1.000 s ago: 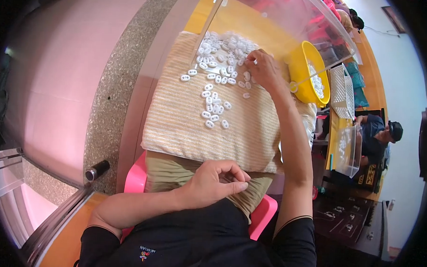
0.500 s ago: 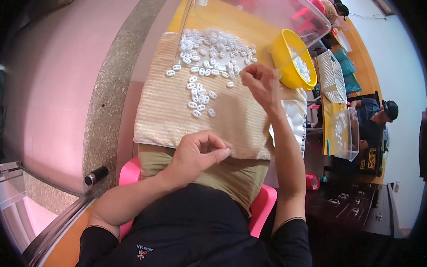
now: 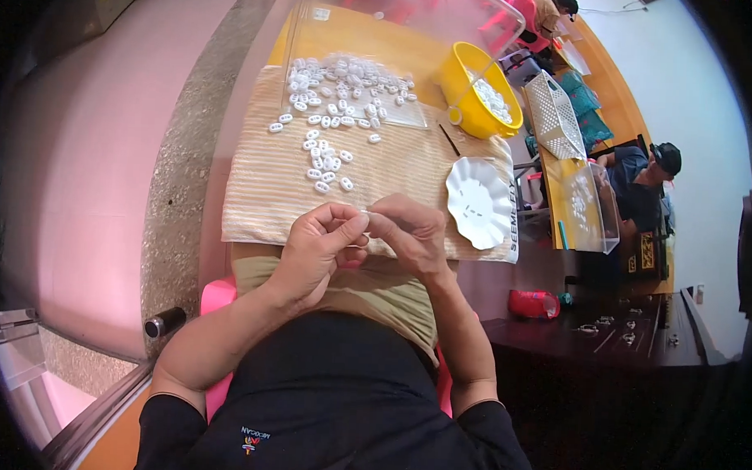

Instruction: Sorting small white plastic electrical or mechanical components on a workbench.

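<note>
My left hand (image 3: 319,248) and my right hand (image 3: 414,235) meet above the near edge of the striped towel (image 3: 411,174). Both are closed, thumbs pinched against fingers. Something tiny and pale seems to sit between the fingertips, too small to name. Beyond them lies a loose cluster of small white oval pieces (image 3: 325,160), each with two dark marks or holes. A larger heap of the same ovals (image 3: 348,72) is farther off, on and around a clear plastic sheet or box. Right of my right hand rests a white scalloped dish (image 3: 479,226) holding a few tiny dark bits.
A yellow tub (image 3: 463,114) with white pieces stands at the far right, a thin dark stick (image 3: 450,140) near it. The clear plastic box (image 3: 514,31) rises over the far table. Rightward, a person (image 3: 639,178) sits by another clear box (image 3: 604,214) and a white perforated basket (image 3: 554,117).
My right hand has come back from beside the white ovals to meet my left fingertips. The dish and dark stick it covered now show. The whole view has shifted slightly.
</note>
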Available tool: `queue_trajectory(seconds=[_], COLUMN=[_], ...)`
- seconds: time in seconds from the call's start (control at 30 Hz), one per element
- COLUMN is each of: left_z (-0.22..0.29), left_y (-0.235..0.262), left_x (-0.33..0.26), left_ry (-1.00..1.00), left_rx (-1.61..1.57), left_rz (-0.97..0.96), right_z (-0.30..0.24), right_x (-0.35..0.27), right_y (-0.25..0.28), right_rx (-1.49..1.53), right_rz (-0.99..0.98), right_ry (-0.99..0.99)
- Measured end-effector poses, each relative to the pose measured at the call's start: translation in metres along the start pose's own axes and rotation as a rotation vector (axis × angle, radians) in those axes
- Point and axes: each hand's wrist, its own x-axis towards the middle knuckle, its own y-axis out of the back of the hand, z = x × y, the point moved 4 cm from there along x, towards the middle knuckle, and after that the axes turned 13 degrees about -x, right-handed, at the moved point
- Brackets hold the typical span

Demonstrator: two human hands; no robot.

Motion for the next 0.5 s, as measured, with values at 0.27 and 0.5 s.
queue_trajectory(seconds=[0.27, 0.5], left_z=[-0.003, -0.01], left_y=[-0.009, -0.003], left_x=[-0.005, 0.0], left_ry=[0.015, 0.032], left_rx=[-0.06, 0.013], left_rz=[-0.026, -0.017], right_z=[-0.001, 0.011], right_x=[-0.015, -0.026], right_y=[-0.002, -0.004], right_rx=[0.008, 0.395], right_rz=[0.092, 0.015], right_ry=[0.029, -0.098])
